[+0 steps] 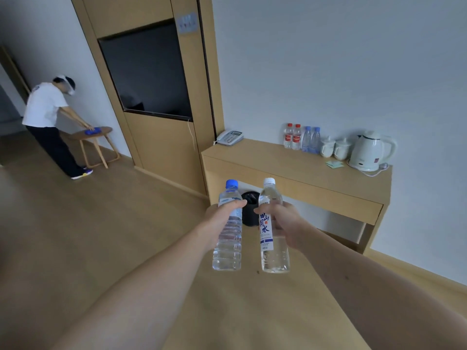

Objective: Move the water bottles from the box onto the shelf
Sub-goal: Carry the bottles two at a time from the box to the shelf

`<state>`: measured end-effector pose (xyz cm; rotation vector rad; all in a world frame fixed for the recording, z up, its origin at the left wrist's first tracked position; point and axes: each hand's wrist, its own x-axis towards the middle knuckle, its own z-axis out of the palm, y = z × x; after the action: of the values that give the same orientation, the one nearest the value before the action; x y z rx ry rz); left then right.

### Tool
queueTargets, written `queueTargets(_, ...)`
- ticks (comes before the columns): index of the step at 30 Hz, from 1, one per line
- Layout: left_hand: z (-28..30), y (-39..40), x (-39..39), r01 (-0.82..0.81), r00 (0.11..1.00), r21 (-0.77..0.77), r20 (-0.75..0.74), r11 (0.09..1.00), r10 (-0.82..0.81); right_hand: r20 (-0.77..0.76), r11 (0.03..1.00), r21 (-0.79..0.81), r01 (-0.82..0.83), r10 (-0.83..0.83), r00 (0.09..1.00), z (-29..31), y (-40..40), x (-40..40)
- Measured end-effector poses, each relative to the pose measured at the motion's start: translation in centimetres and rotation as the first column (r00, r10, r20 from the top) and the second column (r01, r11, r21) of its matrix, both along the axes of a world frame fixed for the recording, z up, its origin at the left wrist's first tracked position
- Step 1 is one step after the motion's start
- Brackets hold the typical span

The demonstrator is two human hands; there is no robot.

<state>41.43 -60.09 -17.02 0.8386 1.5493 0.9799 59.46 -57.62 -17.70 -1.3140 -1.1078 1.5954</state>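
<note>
My left hand [217,221] grips a clear blue-capped water bottle [227,248] upright around its upper body. My right hand [285,223] grips a white-capped water bottle [274,253] with a white and blue label, also upright. Both bottles are held out in front of me, side by side, above the wooden floor. Ahead stands the wooden shelf [278,160] against the wall. Several bottles stand on it at the back: two red-labelled bottles [292,136] and two blue bottles [311,139]. The box is out of view.
On the shelf are a telephone [230,137], two white lidded cups [334,147] and a white kettle [370,150] with its cord. A black bin [250,210] sits under the shelf. A tall wooden cabinet [161,137] stands left. A person [48,122] wipes a small table [93,137] far left.
</note>
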Motion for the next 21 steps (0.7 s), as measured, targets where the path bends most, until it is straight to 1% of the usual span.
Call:
queueTargets(7,2.1,14.3,-0.5,0.007,0.999,0.007,0.042,1.000,-0.007,-0.016,1.000,-0.001,-0.004,0.004,1.000,1.4,14.8,0.1)
queueTargets(13,0.8,24.1,-0.8,0.040,0.996,-0.023,0.083,0.999,-0.038,-0.013,0.999,-0.031,0.004,-0.004,1.000,1.0,23.7,-0.5)
queueTargets(16,-0.4,29.1,-1.5,0.060,0.993,-0.016,0.099,0.998,-0.058,-0.002,0.998,-0.052,0.046,-0.046,0.999,0.1,28.0,-0.9)
queueTargets(21,-1.8,39.2,-2.9,0.127,0.986,0.014,0.111,0.992,-0.127,0.042,0.996,-0.025,0.083,-0.082,0.996,-0.8,36.7,-2.3)
